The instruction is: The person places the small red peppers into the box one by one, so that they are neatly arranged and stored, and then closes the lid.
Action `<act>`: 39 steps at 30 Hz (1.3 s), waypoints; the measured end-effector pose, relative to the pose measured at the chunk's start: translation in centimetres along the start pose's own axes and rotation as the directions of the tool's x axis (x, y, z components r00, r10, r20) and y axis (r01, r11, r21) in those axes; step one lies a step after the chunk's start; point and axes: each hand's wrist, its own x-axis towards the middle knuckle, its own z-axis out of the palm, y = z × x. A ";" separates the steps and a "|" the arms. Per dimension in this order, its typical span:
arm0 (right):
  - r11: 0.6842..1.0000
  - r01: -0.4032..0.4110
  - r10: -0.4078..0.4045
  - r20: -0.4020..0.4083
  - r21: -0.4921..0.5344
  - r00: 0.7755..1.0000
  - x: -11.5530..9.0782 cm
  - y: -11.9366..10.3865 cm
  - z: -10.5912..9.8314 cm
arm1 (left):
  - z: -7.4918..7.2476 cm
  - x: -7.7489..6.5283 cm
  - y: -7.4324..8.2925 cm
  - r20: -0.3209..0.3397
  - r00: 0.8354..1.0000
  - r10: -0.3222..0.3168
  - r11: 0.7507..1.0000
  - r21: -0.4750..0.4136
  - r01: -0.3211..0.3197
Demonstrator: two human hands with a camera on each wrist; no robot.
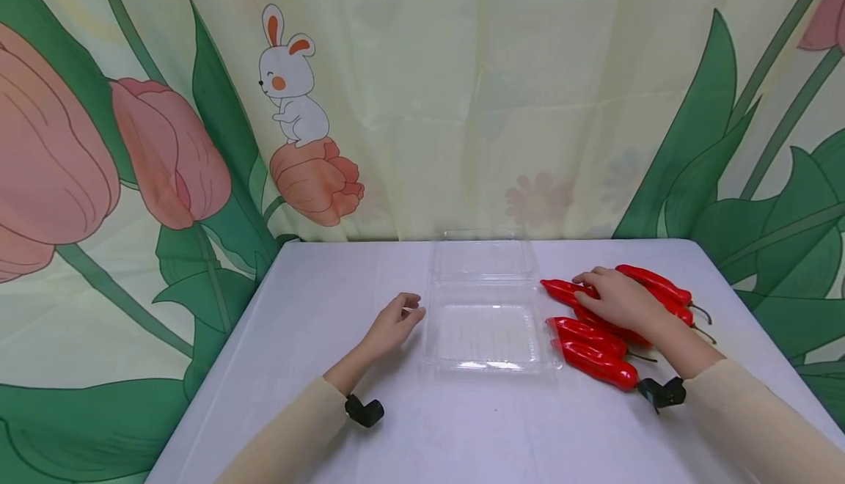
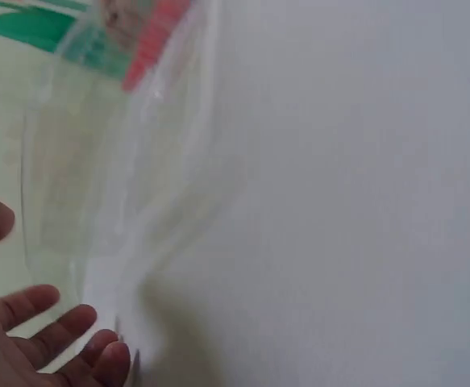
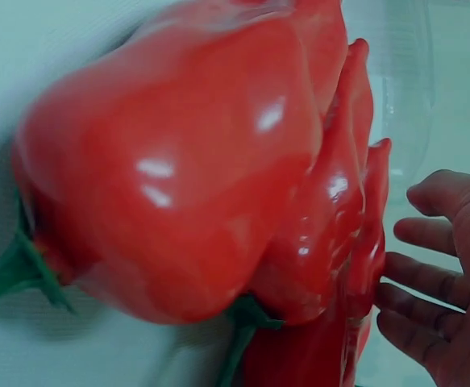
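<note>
My right hand (image 1: 620, 299) is over a group of several glossy red chili peppers (image 1: 597, 365) with green stems, on the right of the table. In the right wrist view its spread fingers (image 3: 428, 282) are beside the farther peppers, and no pepper is gripped. A large red pepper (image 3: 170, 169) fills the near part of that view. Left of the peppers lies a clear plastic box (image 1: 488, 334), its hinged lid (image 1: 484, 258) folded back. My left hand (image 1: 389, 325) hovers by the box's left side, fingers loosely bent and holding nothing.
The table has a white cloth (image 1: 317, 301). Behind it hangs a curtain (image 1: 422, 103) printed with tulips and a rabbit. A small black camera (image 1: 364, 411) sits on the left wrist, another (image 1: 662, 393) on the right.
</note>
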 end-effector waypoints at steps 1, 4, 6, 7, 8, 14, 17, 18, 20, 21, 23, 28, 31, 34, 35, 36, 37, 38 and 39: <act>1.000 -0.001 0.001 -0.003 0.002 1.000 -0.1 0.1 0.0 | 0.2 -0.3 0.2 0.008 1.000 -0.029 0.999 -0.026 0.030; 1.000 0.002 -0.002 -0.005 0.004 1.000 -0.2 0.2 0.1 | 0.8 -1.0 0.5 0.036 0.995 -0.093 0.990 -0.106 0.096; 1.000 0.003 -0.003 -0.004 0.007 1.000 -0.2 0.3 0.2 | 1.1 -1.5 0.7 0.049 0.992 -0.119 0.979 -0.161 0.126; 1.000 0.004 -0.004 -0.004 0.008 1.000 -0.2 0.3 0.3 | 1.2 -1.7 0.8 0.056 0.990 -0.128 0.972 -0.192 0.137; 1.000 0.005 -0.005 -0.004 0.006 1.000 -0.2 0.3 0.3 | 1.3 -1.8 0.9 0.062 0.989 -0.133 0.965 -0.219 0.143; 1.000 0.007 -0.008 -0.015 -0.016 1.000 0.2 0.0 0.3 | 1.5 -2.5 1.8 0.090 0.983 -0.161 0.926 -0.330 0.182; 1.000 0.005 -0.005 -0.012 -0.017 1.000 0.2 -0.1 0.4 | 1.2 -2.7 2.0 0.112 0.976 -0.188 0.895 -0.390 0.217; 1.000 0.002 -0.002 -0.011 -0.015 1.000 0.1 -0.1 0.5 | 1.1 -2.8 2.0 0.122 0.973 -0.197 0.879 -0.417 0.231; 1.000 -0.006 0.006 -0.006 -0.013 1.000 0.1 -0.1 0.6 | 1.0 -2.7 1.8 0.140 0.967 -0.212 0.846 -0.470 0.253; 1.000 -0.011 0.011 -0.003 -0.012 1.000 0.0 -0.1 0.7 | 0.9 -2.7 1.8 0.150 0.965 -0.217 0.827 -0.497 0.264; 1.000 -0.021 0.021 0.003 -0.011 1.000 0.0 0.0 0.9 | 0.8 -2.7 1.6 0.166 0.961 -0.219 0.791 -0.547 0.275; 1.000 -0.021 0.021 0.013 -0.003 1.000 0.3 0.2 1.3 | 0.4 -2.7 1.3 0.208 0.953 -0.222 0.718 -0.627 0.304; 1.000 -0.016 0.016 0.013 0.008 1.000 0.6 0.1 1.4 | 0.3 -2.6 1.1 0.232 0.944 -0.236 0.670 -0.664 0.331; 0.999 -0.019 0.018 0.020 0.029 1.000 0.7 0.0 1.4 | 0.2 -2.6 0.9 0.246 0.937 -0.247 0.639 -0.686 0.348; 0.999 -0.023 0.022 0.022 0.037 1.000 0.7 0.0 1.3 | 0.2 -2.5 0.9 0.250 0.936 -0.249 0.632 -0.690 0.353; 0.998 -0.028 0.027 0.025 0.050 0.999 0.7 0.0 1.3 | 0.2 -2.5 0.9 0.252 0.935 -0.250 0.627 -0.693 0.355; 0.997 -0.032 0.031 0.027 0.063 0.999 0.7 0.0 1.2 | 0.2 -2.5 0.8 0.254 0.934 -0.250 0.624 -0.695 0.356; 0.996 -0.036 0.034 0.029 0.077 0.999 0.8 0.0 1.2 | 0.1 -2.5 0.8 0.254 0.935 -0.246 0.624 -0.697 0.353; 0.995 -0.037 0.035 0.029 0.089 0.999 0.8 0.0 1.1 | 0.1 -2.5 0.8 0.255 0.935 -0.245 0.618 -0.702 0.354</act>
